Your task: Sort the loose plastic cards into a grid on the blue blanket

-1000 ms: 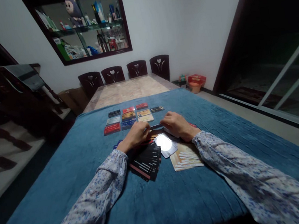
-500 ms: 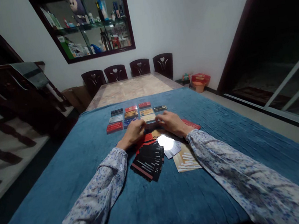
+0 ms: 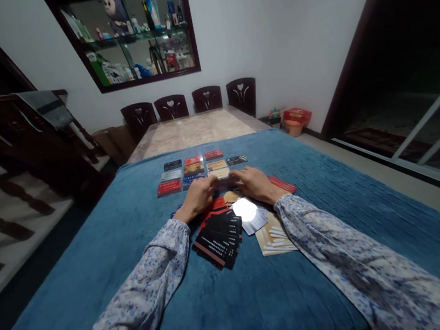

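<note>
Between my left hand (image 3: 200, 192) and my right hand (image 3: 253, 184) is a small stack of cards (image 3: 223, 182), gripped by its two short ends with the fingers curled. Mostly the fingers hide it. Just beyond it lie neat stacks in rows, among them a red stack (image 3: 169, 187), a pale yellow stack (image 3: 218, 173) and a black stack (image 3: 237, 159). Closer to me, loose cards spread out in fans: black cards (image 3: 218, 240), red cards (image 3: 218, 206), white cards (image 3: 251, 215) with strong glare, and beige cards (image 3: 273, 239) partly under my right sleeve. Red cards (image 3: 283, 184) lie right of my right hand.
A blue cloth (image 3: 174, 302) covers the near part of the table, and its bare marble-like top (image 3: 198, 128) shows at the far end. Several dark chairs (image 3: 206, 99) stand behind it. A stair railing (image 3: 6, 217) is at left.
Both hands stay at the stack of cards, with only slight finger movement. The stack's dark face shows less now. The whole view has shifted a little.
</note>
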Demonstrator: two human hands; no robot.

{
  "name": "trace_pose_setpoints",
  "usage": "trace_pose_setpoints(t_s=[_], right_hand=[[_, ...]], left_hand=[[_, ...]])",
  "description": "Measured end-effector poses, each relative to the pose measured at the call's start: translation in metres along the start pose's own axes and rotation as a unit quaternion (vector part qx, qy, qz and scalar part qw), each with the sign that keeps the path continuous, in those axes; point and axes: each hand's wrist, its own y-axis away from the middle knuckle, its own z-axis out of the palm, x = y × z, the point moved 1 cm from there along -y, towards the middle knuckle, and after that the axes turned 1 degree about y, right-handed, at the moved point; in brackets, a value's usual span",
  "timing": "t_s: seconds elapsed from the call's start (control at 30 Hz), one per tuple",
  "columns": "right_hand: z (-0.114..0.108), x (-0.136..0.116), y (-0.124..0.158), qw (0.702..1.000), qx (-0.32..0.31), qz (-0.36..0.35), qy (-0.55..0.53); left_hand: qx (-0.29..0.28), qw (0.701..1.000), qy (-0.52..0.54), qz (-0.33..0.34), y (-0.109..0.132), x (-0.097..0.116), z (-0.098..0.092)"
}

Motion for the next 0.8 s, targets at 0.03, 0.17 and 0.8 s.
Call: trace_pose_setpoints(t_s=[0.03,0.17,0.8], right_hand=[[0.0,0.0,0.0,1.0,-0.005,0.001,0.003],[0.001,-0.001,0.0,1.0,-0.025,-0.008,0.011],[-0.018,-0.01,-0.006,0.998,-0.06,0.011,0.016]], left_hand=[[-0.003,1.0,-0.001,-0.002,0.0,0.0,0.002],[-0.012,1.0,-0.01,-0.012,0.001,-0.001,0.008],[0.015,0.999,0.035,-0.038,-0.002,0.002,0.004]])
